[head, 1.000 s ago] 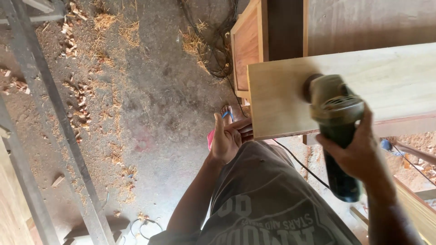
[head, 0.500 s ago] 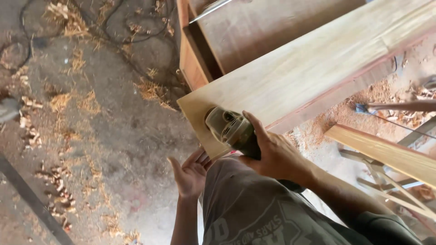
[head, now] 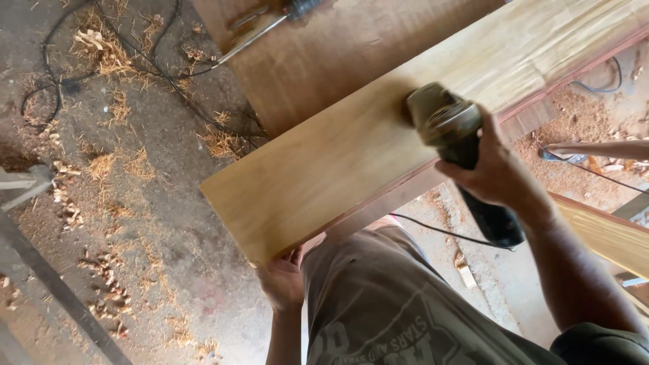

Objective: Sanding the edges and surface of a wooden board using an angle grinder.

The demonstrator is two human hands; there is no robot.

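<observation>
The right hand (head: pixel 497 169) has its fingers clamped round an angle grinder (head: pixel 449 132), pressed on the pale board (head: pixel 324 162), whose long axis runs lower left to upper right. The left hand (head: pixel 282 280) grips the board's near lower-left corner, fingers curled under.

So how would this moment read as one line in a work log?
right hand: grips sander on pale board | left hand: at board's near corner | power cord: trails behind | floor: wood shavings
</observation>
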